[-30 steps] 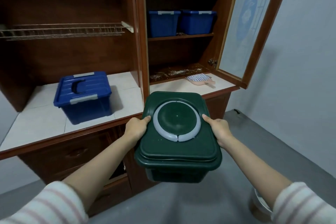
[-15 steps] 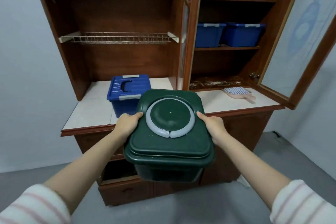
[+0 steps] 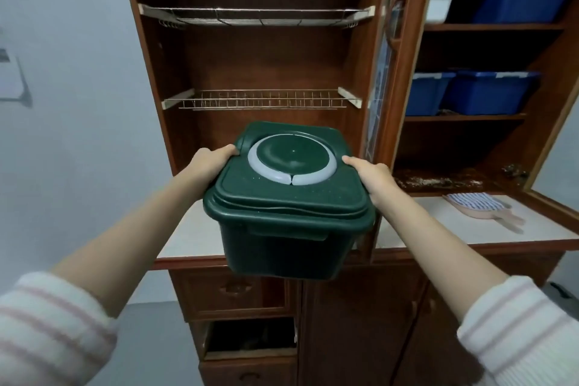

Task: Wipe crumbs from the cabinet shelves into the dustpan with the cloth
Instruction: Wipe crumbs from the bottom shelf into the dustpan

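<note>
**Cabinet (image 3: pixel 360 323), wooden: contents as seen**
- One dark green lidded box (image 3: pixel 288 197), centre of frame, is grasped by two hands. The left hand (image 3: pixel 213 160) is clamped on its left lid edge and the right hand (image 3: pixel 369 175) on its right.
- One grey ring handle (image 3: pixel 293 177) is set in the lid.
- One striped cloth (image 3: pixel 473 199) is laid on one pink dustpan (image 3: pixel 501 216), on the countertop (image 3: pixel 438 229) at right of frame.
- Crumbs (image 3: pixel 438 180) are scattered on the lowest shelf (image 3: pixel 416 166), just above.
- Two wire racks (image 3: pixel 266 99) are mounted at upper centre.
- Three blue boxes (image 3: pixel 492 92) and one white box (image 3: pixel 438 0) are stored at upper right.
</note>
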Motion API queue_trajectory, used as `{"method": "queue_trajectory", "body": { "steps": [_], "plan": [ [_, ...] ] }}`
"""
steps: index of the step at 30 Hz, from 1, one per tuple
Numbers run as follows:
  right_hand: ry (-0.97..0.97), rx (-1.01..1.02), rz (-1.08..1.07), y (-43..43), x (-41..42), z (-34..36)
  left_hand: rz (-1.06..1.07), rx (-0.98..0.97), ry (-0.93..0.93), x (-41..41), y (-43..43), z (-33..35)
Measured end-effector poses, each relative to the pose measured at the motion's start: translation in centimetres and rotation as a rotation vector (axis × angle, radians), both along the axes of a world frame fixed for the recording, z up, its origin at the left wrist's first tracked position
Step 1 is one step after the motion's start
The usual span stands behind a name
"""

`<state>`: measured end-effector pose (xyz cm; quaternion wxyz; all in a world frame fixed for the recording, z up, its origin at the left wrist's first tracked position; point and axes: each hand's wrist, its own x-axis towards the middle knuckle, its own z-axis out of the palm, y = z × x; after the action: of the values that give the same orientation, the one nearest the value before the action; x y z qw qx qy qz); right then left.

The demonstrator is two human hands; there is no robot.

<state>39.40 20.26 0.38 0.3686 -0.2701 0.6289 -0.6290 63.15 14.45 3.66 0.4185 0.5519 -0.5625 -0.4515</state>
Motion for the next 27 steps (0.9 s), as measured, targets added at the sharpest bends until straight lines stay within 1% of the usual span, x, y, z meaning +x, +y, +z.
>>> {"method": "queue_trajectory", "body": {
  "steps": [4, 7, 11, 15, 19, 24, 27],
  "plan": [
    [-0.027, -0.021, 0.042, -4.7, -0.1, 2.9, 0.005, -0.032, 0.006, 0.0, -4.5, 1.8],
    [0.004, -0.011, 0.054, -8.4, 0.0, 4.0, 0.018, -0.022, 0.03, 0.0, -8.8, 2.1],
    [0.019, -0.006, 0.047, -12.9, 0.0, 4.2, 0.002, 0.023, 0.06, -0.3, -13.9, 1.6],
    [0.035, 0.055, 0.026, -16.9, -0.5, 3.5, -0.005, 0.061, 0.094, -1.0, -18.0, 0.4],
    [0.034, 0.091, 0.013, -19.1, -0.8, 2.4, 0.012, 0.074, 0.106, -1.8, -20.7, -1.3],
    [0.023, 0.132, 0.001, -19.7, -0.7, 1.2, 0.033, 0.104, 0.089, -1.6, -22.0, -2.4],
    [0.037, 0.122, -0.001, -20.2, -0.5, 1.0, 0.043, 0.087, 0.089, -1.5, -22.7, -2.6]
  ]
}}
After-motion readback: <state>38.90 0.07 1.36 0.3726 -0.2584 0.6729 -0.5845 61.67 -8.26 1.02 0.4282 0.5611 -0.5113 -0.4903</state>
